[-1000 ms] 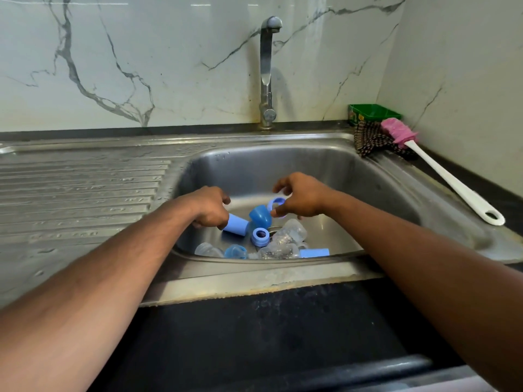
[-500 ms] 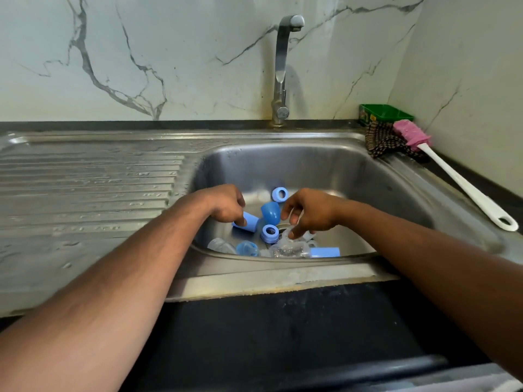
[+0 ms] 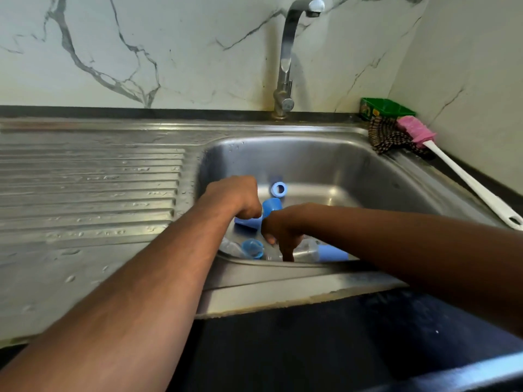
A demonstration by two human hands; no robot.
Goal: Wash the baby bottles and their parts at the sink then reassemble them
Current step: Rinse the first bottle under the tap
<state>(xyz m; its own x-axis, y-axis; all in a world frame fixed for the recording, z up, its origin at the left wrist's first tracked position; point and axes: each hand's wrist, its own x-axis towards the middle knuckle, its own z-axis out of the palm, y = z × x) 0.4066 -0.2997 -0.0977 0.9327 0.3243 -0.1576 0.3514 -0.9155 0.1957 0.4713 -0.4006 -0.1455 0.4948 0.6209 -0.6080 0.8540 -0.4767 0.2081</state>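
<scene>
Both hands in sink (image 3: 353,171), left hand (image 3: 235,198) gripping blue cap (image 3: 247,222), right hand (image 3: 278,229) grip unclear, no legible writing.

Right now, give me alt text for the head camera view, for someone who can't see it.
Two bare hands reach into a steel sink holding blue and clear baby bottle parts: the left hand grips a blue cap, the right hand reaches down among clear bottles. The tap is off; a pink bottle brush lies at right.
</scene>
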